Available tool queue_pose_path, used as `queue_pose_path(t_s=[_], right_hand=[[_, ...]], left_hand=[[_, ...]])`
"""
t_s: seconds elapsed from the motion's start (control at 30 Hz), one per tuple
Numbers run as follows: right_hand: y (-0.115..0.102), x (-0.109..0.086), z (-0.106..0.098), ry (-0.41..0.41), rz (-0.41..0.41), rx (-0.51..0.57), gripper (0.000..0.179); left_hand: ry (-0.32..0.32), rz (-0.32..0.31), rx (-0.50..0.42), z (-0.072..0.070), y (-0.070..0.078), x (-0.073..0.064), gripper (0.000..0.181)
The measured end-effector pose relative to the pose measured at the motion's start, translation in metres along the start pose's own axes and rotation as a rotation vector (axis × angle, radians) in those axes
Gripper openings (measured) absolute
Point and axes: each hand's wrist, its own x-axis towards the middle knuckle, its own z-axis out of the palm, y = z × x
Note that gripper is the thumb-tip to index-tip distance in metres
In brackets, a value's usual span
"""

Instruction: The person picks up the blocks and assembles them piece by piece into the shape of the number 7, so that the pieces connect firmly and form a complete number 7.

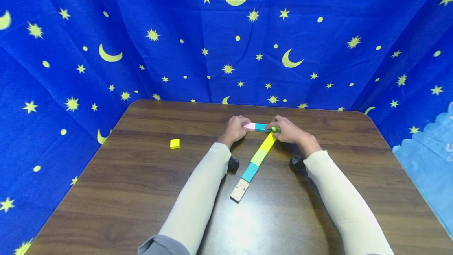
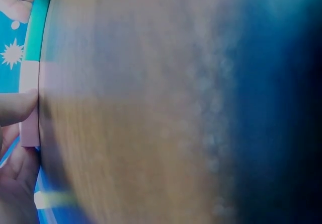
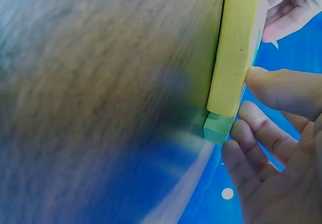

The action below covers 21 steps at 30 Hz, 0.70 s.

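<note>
Small flat blocks form two joined rows on the table. My left hand (image 1: 234, 130) holds the outer end of a pink block (image 1: 249, 126) between thumb and fingers. A teal block (image 1: 262, 128) lies end to end with it. At the other end my right hand (image 1: 288, 130) grips a green block (image 1: 276, 129), mostly hidden by the hand; its fingertips touch the block's end in the right wrist view. From there a slanting row runs toward me: a yellow block (image 1: 267, 142), a lime block (image 1: 259, 157), another teal block (image 1: 250, 172) and a bare wooden block (image 1: 239, 191).
A loose yellow block (image 1: 175, 143) lies to the left on the brown wooden table (image 1: 141, 184). Behind the table hangs a blue curtain (image 1: 184, 15) with moons and stars. Black wrist cameras sit under both wrists, close over the tabletop.
</note>
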Motion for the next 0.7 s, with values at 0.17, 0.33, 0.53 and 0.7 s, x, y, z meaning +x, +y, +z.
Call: queue_pose_path(t_s=[0.17,0.33,0.53,0.7], right_hand=[[0.001,0.001,0.002,0.004,-0.003,0.0,0.034],[0.0,0.002,0.002,-0.003,-0.001,-0.005,0.034],[-0.001,0.001,0.002,-0.004,0.002,-0.003,0.035],[-0.001,0.0,0.002,0.004,0.004,-0.001,0.036]], left_hand=[[-0.01,-0.003,-0.012,0.001,-0.002,0.0,0.036],[-0.019,0.023,-0.026,-0.003,-0.004,-0.001,0.04],[-0.027,0.056,-0.002,-0.023,-0.014,-0.005,0.044],[-0.065,0.144,0.072,-0.054,-0.025,-0.013,0.044]])
